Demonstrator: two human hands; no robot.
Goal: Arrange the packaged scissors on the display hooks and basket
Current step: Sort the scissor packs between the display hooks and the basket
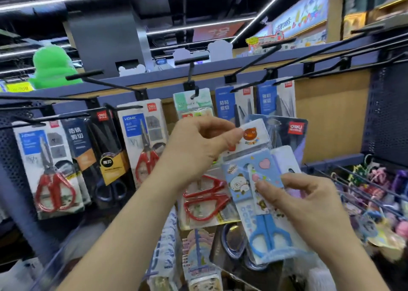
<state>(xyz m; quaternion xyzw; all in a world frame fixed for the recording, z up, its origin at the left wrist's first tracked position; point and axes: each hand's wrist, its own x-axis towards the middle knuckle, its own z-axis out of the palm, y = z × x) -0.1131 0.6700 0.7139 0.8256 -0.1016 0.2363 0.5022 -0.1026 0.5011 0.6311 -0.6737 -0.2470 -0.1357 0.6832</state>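
My left hand (pixel 198 145) pinches the top of a white children's scissors pack with a bear picture (pixel 254 136), in front of the display. My right hand (pixel 298 204) grips a small stack of packs, with a blue-handled children's scissors pack (pixel 260 213) in front. Behind my hands, a pack with red-handled scissors (pixel 205 200) lies lower down. A green-white pack (pixel 194 105) hangs on the middle display hook (pixel 192 78). Other packaged scissors hang to the left, such as a red-handled kitchen pair (pixel 50 169).
Long black hooks (pixel 309 56) stick out toward me at the top right, several of them bare. Blue packs (pixel 234 105) hang behind my hands. A wire rack of keychains (pixel 375 191) stands at the right. More packaged goods (pixel 198 257) sit in a bin below.
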